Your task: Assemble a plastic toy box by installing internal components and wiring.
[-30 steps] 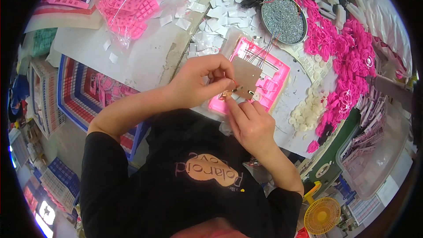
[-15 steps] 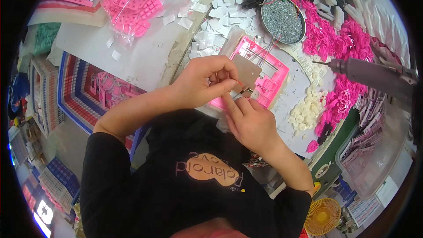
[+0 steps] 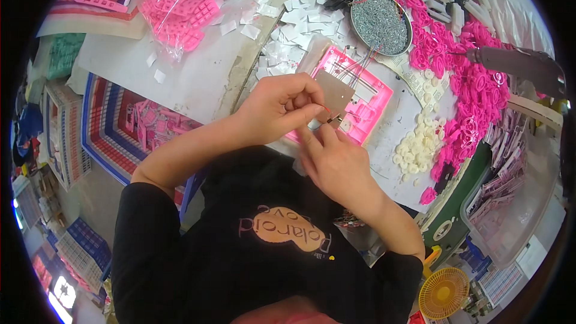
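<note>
A pink plastic casing lies on the bench in front of me. Over it sits a flat brown board, with several thin wires running off its far side. My left hand is closed in a pinch at the board's near left edge, on a thin red wire. My right hand comes in from the near side, fingers together and bent, its fingertips almost meeting the left thumb. Beside them is a small black and metallic part. What lies between the right fingertips is hidden.
A round metal bowl of small screws stands beyond the casing. An electric screwdriver hangs at the right, above piled pink rings. Cream rings, white paper pieces and a bag of pink parts surround the work.
The whole view has shifted slightly. The hanging screwdriver has swung away to the far right. My right fingers have moved a little left, while the left hand keeps its pinch.
</note>
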Available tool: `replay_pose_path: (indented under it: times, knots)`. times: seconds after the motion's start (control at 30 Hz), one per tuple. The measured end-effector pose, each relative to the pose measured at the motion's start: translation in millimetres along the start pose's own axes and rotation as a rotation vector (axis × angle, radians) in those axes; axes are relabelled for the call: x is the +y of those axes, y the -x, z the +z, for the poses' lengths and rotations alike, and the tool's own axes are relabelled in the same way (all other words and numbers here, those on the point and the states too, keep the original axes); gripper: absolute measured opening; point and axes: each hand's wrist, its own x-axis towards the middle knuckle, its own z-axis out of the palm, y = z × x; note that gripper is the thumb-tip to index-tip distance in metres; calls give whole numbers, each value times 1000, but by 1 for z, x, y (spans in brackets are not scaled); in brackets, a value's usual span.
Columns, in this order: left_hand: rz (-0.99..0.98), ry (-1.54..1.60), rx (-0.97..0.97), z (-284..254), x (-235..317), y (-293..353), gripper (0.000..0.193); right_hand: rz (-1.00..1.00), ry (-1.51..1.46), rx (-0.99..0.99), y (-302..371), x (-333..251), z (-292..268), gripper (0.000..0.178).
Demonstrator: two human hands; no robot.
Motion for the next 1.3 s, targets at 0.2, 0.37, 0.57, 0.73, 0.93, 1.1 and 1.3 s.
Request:
replay_pose_path:
  times: [0.2,0.37,0.57,0.73,0.93,1.1,1.3]
  knots:
    - [124,-190,-48,-2,7,-5,8,34,-284,518,14,23,-22,48]
    - [197,-349,-133,8,12,-13,15,15,-377,583,11,35,-4,27]
    - [512,-1005,-130,-16,11,24,36,381,-716,467,32,23,1,17]
    - [419,-1262,-149,-9,3,43,49,279,-514,407,37,5,22,15]
    - [396,-1253,-186,-7,15,37,45,223,-252,410,54,31,10,16]
    - [428,-1084,-206,9,17,34,33,155,-181,368,53,32,3,15]
    - [501,-908,-316,28,-8,30,26,216,-331,368,58,32,18,15]
